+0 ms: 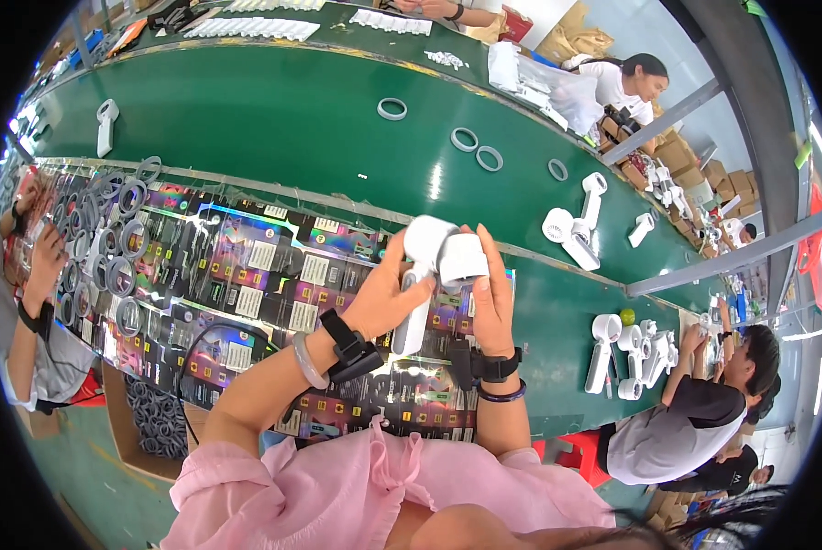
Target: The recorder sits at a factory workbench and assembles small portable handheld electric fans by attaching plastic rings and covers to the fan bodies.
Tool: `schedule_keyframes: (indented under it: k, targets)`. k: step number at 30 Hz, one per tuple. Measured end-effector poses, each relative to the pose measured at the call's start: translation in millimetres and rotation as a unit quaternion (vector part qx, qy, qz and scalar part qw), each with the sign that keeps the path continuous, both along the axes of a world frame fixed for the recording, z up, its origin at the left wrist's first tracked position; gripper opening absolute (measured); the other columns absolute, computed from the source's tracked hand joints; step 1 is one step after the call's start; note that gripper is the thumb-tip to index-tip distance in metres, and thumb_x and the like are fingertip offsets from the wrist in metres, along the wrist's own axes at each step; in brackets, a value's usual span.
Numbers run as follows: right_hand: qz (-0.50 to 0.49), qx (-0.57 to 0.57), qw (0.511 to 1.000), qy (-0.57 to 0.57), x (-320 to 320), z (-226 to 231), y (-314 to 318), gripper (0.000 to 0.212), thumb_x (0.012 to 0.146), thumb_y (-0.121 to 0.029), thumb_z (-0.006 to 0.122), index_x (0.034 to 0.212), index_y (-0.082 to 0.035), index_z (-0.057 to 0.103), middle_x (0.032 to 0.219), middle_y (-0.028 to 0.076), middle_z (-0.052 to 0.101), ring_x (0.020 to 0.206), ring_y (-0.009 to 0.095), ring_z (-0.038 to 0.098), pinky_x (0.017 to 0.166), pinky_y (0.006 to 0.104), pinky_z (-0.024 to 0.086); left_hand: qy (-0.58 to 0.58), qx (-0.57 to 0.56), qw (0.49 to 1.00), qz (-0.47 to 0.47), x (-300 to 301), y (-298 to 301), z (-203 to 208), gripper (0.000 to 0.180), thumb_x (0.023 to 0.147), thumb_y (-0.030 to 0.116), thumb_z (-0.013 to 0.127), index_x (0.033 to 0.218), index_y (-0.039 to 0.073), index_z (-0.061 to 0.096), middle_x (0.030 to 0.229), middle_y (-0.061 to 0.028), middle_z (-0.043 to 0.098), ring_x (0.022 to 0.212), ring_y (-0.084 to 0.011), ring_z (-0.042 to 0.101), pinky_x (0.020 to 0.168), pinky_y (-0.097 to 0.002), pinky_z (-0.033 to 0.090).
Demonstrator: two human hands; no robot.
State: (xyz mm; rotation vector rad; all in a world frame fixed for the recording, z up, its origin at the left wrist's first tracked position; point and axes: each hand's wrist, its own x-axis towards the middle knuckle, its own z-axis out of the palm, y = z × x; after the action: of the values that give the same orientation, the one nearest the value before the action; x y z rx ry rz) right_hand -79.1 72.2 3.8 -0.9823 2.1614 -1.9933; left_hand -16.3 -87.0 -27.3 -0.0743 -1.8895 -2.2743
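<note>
A white handheld fan (413,321) is held up in front of me, its handle pointing down toward me. My left hand (379,295) is closed round the handle and the left side of the head. My right hand (493,307) grips the white cylindrical right part (465,258) of the head, fingers along its far side and thumb in front. A dark grey band shows between the two white parts; whether they are joined I cannot tell. Beneath lies a bench covered with shiny printed packaging sheets (237,302).
Many grey rings (122,243) are heaped at the left, near a co-worker's hand (49,257). A cardboard box (122,412) of rings stands below. Across the green belt (273,110) lie loose rings (392,109) and white fans (580,243). More fans (603,353) lie right, beside another worker (704,403).
</note>
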Motion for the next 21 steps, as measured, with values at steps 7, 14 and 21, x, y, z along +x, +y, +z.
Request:
schedule_keyframes:
  k: [7, 14, 21]
  targets:
    - [0.037, -0.06, 0.997, 0.021, -3, -10, 7, 0.048, 0.098, -0.029, 0.041, 0.136, 0.001, 0.046, 0.137, 0.017, 0.049, 0.123, 0.025, 0.049, 0.104, 0.0371, 0.036, -0.028, -0.034, 0.998, -0.034, 8, 15, 0, 0.071, 0.085, 0.007, 0.058, 0.142, 0.004, 0.017, 0.126, -0.0155, 0.047, 0.11, -0.0251, 0.055, 0.091, -0.0372, 0.046]
    - [-0.061, 0.03, 0.998, 0.007, -9, -11, 17, 0.038, 0.094, -0.019, 0.043, 0.118, 0.005, 0.06, 0.131, 0.021, 0.055, 0.122, 0.03, 0.052, 0.104, 0.0374, 0.036, -0.07, -0.102, 0.988, -0.09, 11, 19, -2, 0.078, 0.085, 0.011, 0.059, 0.145, 0.004, 0.008, 0.124, -0.0255, 0.053, 0.114, -0.0338, 0.058, 0.095, -0.041, 0.044]
    - [0.073, 0.043, 0.984, -0.154, -19, -1, 27, 0.042, 0.091, -0.017, 0.039, 0.119, 0.006, 0.06, 0.119, 0.017, 0.062, 0.108, 0.022, 0.057, 0.098, 0.0324, 0.04, -0.067, -0.139, 0.982, -0.113, 6, 21, -8, 0.078, 0.084, 0.013, 0.061, 0.144, 0.005, 0.012, 0.116, -0.0228, 0.058, 0.106, -0.0318, 0.061, 0.088, -0.0406, 0.048]
